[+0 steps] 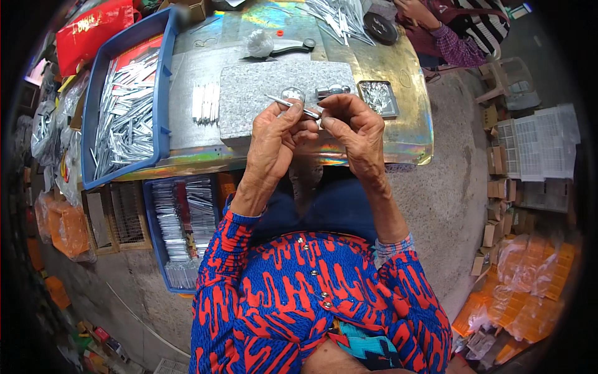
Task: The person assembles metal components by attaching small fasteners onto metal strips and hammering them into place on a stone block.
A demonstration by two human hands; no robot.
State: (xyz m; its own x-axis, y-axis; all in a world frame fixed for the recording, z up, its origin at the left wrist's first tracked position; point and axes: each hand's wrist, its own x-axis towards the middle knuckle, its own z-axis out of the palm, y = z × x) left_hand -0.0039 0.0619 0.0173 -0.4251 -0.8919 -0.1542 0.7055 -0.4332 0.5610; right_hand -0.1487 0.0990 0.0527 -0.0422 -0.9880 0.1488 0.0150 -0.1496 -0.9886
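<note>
My left hand (273,134) is closed around a slim silver metal rod (278,100), which lies slantwise across its fingers. At the rod's right end, the thumb and forefinger of my right hand (360,134) are pinched together; whatever sits between them is too small to make out. Both hands are above the near side of a speckled grey stone block (243,90). On the block, just beyond the hands, are a small round shiny piece (293,94) and a dark metal fixture (333,91). A neat row of similar silver rods (205,103) lies left of the block.
Right of the block sits a dark tray (393,111) of tiny metal parts. A blue crate (163,103) heaped with rods stands at left, another blue crate (153,224) below. Farther back are dark-handled pliers (289,48) and loose rods (339,22). A co-worker's sleeve (458,47) shows top right.
</note>
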